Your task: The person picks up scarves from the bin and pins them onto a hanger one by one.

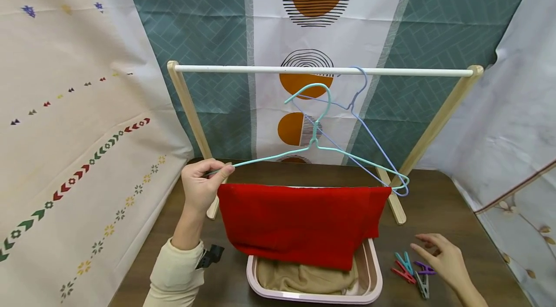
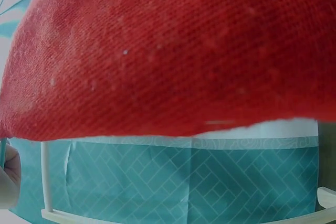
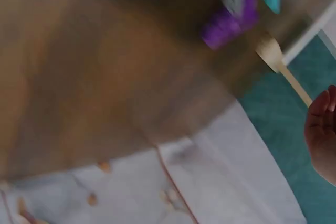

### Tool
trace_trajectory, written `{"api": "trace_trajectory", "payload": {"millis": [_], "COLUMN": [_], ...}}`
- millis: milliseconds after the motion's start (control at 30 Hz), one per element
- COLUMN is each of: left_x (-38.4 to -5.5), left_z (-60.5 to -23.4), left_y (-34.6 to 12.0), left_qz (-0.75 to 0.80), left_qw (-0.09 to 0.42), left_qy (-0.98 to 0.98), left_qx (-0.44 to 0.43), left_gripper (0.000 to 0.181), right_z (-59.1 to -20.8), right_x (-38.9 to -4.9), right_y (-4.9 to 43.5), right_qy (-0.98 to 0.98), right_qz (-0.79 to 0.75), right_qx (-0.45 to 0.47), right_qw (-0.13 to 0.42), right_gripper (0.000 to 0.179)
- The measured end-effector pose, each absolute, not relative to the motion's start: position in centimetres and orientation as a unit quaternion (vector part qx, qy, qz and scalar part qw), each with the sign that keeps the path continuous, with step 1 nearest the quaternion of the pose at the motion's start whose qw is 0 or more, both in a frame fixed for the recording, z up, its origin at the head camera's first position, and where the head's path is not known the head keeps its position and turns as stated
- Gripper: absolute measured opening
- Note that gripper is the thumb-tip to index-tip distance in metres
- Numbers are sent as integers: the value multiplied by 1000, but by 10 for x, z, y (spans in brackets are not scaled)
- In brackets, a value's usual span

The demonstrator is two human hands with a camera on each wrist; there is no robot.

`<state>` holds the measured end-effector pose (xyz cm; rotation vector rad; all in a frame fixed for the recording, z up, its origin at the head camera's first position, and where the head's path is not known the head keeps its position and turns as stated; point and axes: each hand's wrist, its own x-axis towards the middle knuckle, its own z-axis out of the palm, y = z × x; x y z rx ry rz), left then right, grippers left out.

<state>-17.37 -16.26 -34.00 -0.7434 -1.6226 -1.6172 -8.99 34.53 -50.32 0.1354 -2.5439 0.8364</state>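
My left hand [image 1: 201, 186] pinches the left end of a mint-green clothes hanger [image 1: 315, 134], holding it up in front of the rack. A red knit cloth [image 1: 299, 225] hangs folded from the hanger, and it fills most of the left wrist view. Over at the lower right, my right hand [image 1: 449, 261] holds nothing, its fingers loosely bent above a small pile of clothespins. In that pile are a teal clothespin [image 1: 405, 262], a red clothespin [image 1: 404, 274], a purple clothespin [image 1: 425, 269] and a grey clothespin [image 1: 422, 286].
Behind the cloth stands a wooden rack with a white rail [image 1: 243, 69]. A lilac hanger [image 1: 371, 134] hooks over the rail, overlapping the mint hanger in the head view. Below the cloth, a pink basin [image 1: 377, 278] on the dark table [image 1: 447, 201] contains tan fabric [image 1: 304, 278].
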Motion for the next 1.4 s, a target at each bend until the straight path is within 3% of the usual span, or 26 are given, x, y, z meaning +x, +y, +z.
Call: {"api": "trace_trajectory", "payload": {"millis": [267, 500, 633, 967, 1400], "left_x": [-172, -173, -173, -173, -174], "left_z": [-341, -343, -344, -346, -343], "left_y": [-162, -162, -162, -160, -159], "left_qz": [-630, -630, -630, -638, -634], "left_qw": [364, 368, 370, 366, 376], "left_qy": [-629, -628, -627, -620, -615], "left_qx": [-273, -271, -270, -273, -281], "left_gripper": [20, 19, 19, 18, 18], "right_z": [-541, -569, -581, -586, -576], "right_x": [-85, -80, -79, -79, -82], "right_y": [340, 342, 341, 331, 327], "right_qy": [-932, -941, -940, -944, -936], "right_qz": [295, 231, 200, 185, 199], "right_qx": [47, 148, 180, 143, 132], "right_qw": [207, 200, 211, 232, 258], "right_gripper": [32, 51, 46, 24, 20]}}
